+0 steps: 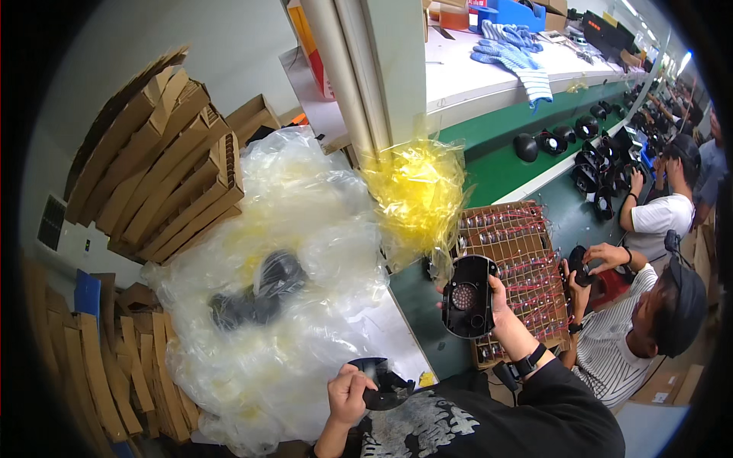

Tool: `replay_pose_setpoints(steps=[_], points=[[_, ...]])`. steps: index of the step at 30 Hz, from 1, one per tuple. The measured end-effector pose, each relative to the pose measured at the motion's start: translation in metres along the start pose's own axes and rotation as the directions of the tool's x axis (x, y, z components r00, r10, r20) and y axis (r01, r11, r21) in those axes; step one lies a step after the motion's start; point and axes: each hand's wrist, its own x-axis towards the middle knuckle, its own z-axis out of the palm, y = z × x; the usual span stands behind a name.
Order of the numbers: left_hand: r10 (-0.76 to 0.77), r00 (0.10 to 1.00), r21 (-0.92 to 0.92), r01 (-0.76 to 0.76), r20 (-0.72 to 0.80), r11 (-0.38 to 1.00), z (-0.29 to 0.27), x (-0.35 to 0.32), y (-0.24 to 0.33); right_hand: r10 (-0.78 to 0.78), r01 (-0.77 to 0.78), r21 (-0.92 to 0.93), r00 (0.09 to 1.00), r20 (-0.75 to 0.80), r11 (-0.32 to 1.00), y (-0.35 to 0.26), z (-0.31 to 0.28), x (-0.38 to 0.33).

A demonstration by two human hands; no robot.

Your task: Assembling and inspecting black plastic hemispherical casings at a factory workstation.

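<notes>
- Head view: right hand (pixel 500 301) grips a black oval housing (pixel 467 296), held up at about three o'clock over the green belt (pixel 511 172); it seems only partly assembled.
- Left hand (pixel 347 393) pinches a smaller black part (pixel 385 385) at six o'clock, not yet joined to it.
- Dark pieces in the clear bags (pixel 290 229) are blurred.

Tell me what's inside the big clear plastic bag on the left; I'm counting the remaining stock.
Through the clear plastic bag a few dark, rounded plastic parts show near its middle. Crumpled film blurs them, so their number and whatever lies beneath stay hidden.
</notes>
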Motion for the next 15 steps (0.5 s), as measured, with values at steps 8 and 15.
replay_pose_setpoints(steps=[8, 15], points=[[-0.192, 0.980, -0.351, 0.162, -0.050, 0.922, 0.011, 0.017, -0.009, -0.335, -0.462, -0.877, 0.854, -0.399, -0.134, 0.014, -0.078, 0.019], [-0.279, 0.959, -0.655, 0.184, -0.043, 0.733, 0.012, 0.012, -0.003, -0.280, -0.229, -0.563, 0.960, 0.005, -0.795, 0.069, -0.096, 0.016]])
